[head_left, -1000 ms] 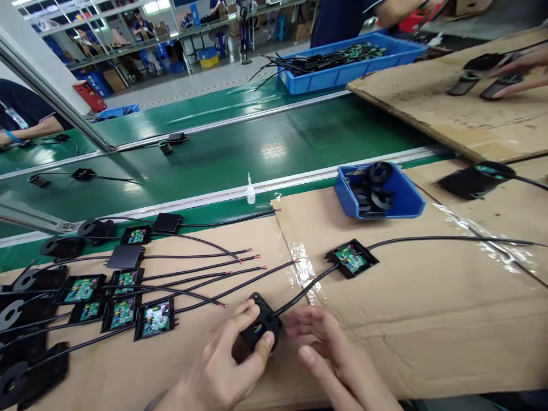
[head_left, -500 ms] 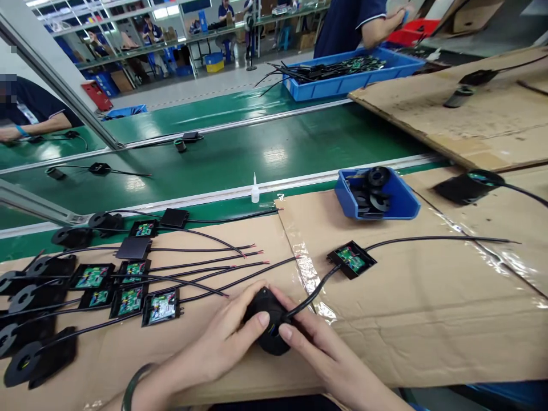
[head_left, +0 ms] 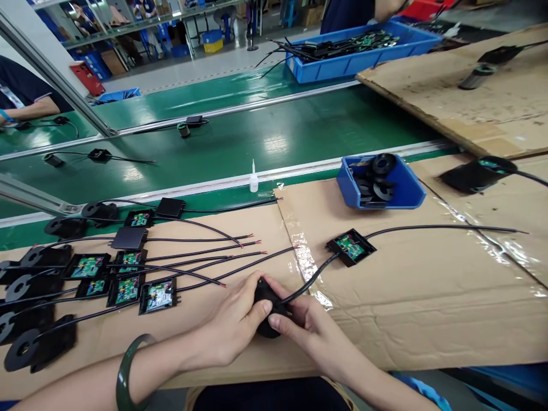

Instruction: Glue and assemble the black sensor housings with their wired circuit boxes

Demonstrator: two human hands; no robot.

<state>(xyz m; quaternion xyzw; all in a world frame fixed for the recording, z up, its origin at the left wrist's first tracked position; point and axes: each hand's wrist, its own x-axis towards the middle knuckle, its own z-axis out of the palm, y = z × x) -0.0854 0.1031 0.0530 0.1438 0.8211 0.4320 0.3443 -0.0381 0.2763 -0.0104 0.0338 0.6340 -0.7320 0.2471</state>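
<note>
Between my two hands, low over the cardboard, is a round black plastic housing (head_left: pixel 266 330). My left hand (head_left: pixel 233 319) wraps its left side, thumb on the near face. My right hand (head_left: pixel 306 322) grips the right side, fingers behind and thumb pressed on the front. A black cable (head_left: pixel 314 279) runs from the housing up to a small open black box with a green circuit board (head_left: pixel 351 246) lying on the cardboard. From that box another black cable (head_left: pixel 440 228) stretches to the right. The housing is partly hidden by my fingers.
At left lie several similar assemblies with open circuit-board boxes (head_left: pixel 156 295) and black round housings (head_left: pixel 40 342). A blue bin (head_left: pixel 381 197) of black parts stands behind the box. Beyond are a white dropper bottle (head_left: pixel 254 181), a green belt (head_left: pixel 231 151) and a blue crate (head_left: pixel 325 71).
The housing is turned slightly, so its face shows less, and my left wrist has swung a little. The view has tilted down somewhat. Both hands keep their hold.
</note>
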